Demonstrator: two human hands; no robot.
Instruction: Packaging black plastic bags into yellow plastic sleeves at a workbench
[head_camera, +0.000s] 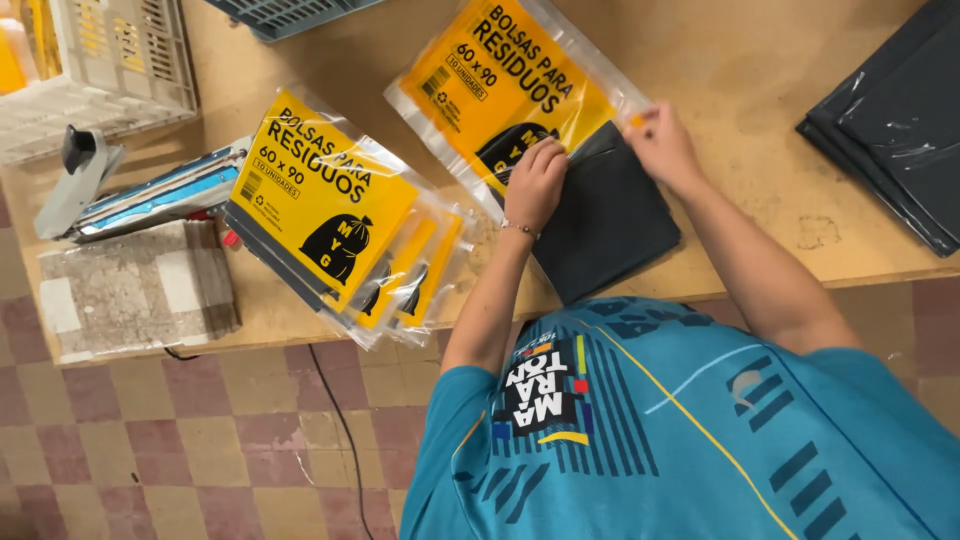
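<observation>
Teal shirt (680, 420), nearest. Left hand (535, 180): fingers together, pressing folded black bags (610, 225) near worktop (750, 70) front edge. Right hand (665, 145): pinching yellow-printed sleeve (500, 80) mouth. Advisable: mouth wide, stack square.

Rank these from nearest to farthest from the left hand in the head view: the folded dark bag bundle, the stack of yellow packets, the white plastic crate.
1. Folded dark bag bundle: directly under the left hand, touching it.
2. Stack of yellow packets: on the table toward the picture's left side of that hand.
3. White plastic crate: far top-left corner of the table.
</observation>
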